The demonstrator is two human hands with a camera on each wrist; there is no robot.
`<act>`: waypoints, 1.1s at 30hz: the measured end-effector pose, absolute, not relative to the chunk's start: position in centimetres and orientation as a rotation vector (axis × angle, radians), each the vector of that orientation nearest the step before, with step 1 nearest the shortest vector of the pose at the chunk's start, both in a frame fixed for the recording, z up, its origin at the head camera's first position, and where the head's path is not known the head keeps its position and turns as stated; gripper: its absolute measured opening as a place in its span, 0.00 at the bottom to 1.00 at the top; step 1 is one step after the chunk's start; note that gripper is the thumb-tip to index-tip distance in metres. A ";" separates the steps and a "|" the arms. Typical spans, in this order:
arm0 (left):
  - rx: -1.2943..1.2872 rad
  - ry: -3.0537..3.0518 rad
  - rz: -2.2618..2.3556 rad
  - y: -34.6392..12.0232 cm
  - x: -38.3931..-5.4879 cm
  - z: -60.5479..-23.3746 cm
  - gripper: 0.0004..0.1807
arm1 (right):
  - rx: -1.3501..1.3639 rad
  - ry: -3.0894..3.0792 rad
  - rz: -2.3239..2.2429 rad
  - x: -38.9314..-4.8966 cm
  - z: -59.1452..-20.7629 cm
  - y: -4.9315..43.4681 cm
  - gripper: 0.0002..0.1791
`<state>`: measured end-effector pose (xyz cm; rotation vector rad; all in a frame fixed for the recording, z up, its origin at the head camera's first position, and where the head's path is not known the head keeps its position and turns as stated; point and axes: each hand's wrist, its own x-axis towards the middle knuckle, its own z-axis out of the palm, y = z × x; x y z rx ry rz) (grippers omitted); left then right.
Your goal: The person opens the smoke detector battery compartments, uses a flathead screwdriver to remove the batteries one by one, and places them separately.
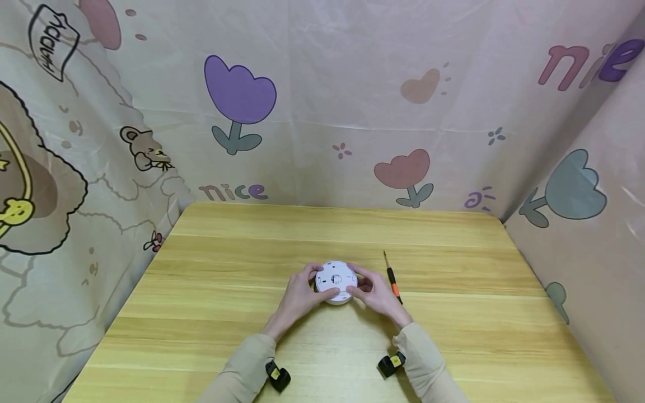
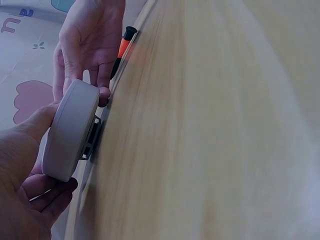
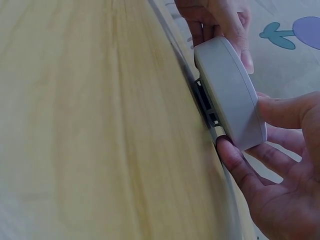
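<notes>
Between both hands is a white round smoke detector (image 1: 336,278), its flat slotted face turned up in the head view. My left hand (image 1: 299,291) grips its left rim, thumb on the upper face and fingers at the side. On the opposite rim my right hand (image 1: 375,291) holds it the same way. Seen from the side in the left wrist view, the smoke detector (image 2: 72,131) has a smooth thick wall and a dark slotted part beneath. That part also shows in the right wrist view, where a fingertip of the right hand (image 3: 280,185) is close by under the detector (image 3: 232,95).
A screwdriver (image 1: 391,276) with a black and orange handle lies just beyond the right hand, tip pointing away. Underneath is a wooden table (image 1: 227,252). Printed cloth (image 1: 322,101) hangs behind it and along both sides.
</notes>
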<state>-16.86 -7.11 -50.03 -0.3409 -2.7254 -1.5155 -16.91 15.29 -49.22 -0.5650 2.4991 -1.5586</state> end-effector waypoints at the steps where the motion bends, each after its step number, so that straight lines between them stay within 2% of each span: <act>1: -0.341 -2.727 -1.511 -7.1 -16.9 -50.0 0.38 | -0.559 2.498 -1.555 -16.8 -49.0 15.2 0.33; 16: -0.296 -2.749 -1.508 -7.1 -16.8 -49.8 0.38 | -0.594 2.481 -1.578 -17.4 -50.4 15.6 0.32; 33: -0.326 -2.791 -1.502 -7.4 -16.9 -49.4 0.38 | -0.610 2.411 -1.539 -17.2 -49.6 15.9 0.35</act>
